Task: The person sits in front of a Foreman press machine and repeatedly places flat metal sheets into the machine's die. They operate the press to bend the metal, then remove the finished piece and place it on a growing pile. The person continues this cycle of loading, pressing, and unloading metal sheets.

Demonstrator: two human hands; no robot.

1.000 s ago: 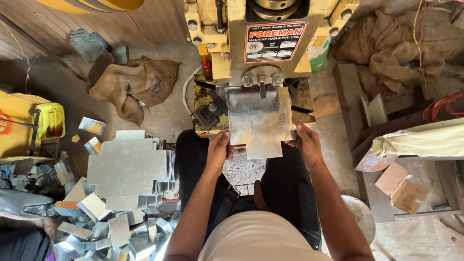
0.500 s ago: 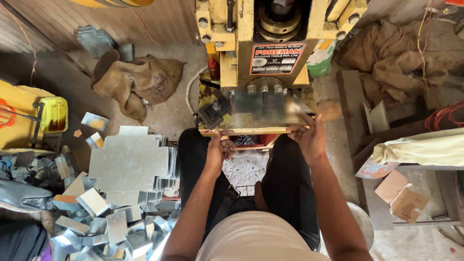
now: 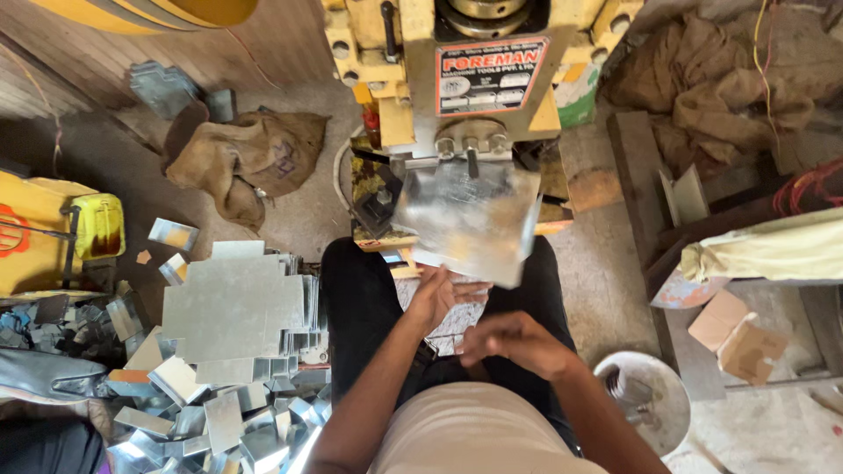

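Galvanised metal sheet (image 3: 470, 224) (blurred), left hand (image 3: 436, 297) pinching its lower edge, right hand (image 3: 509, 341) loosely curled, empty

The metal sheet (image 3: 470, 224) is shiny silver-grey. The press (image 3: 413, 61) is yellow with a red, black and white plate (image 3: 490, 75). The sacks (image 3: 241, 162) are brown, the trousers (image 3: 364, 307) black, the shirt (image 3: 474, 434) beige.

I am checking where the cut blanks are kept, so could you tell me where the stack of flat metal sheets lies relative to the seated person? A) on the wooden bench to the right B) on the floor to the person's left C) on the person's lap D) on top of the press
B: the stack of flat metal sheets lies on the floor beside the person's left leg, among loose offcuts.
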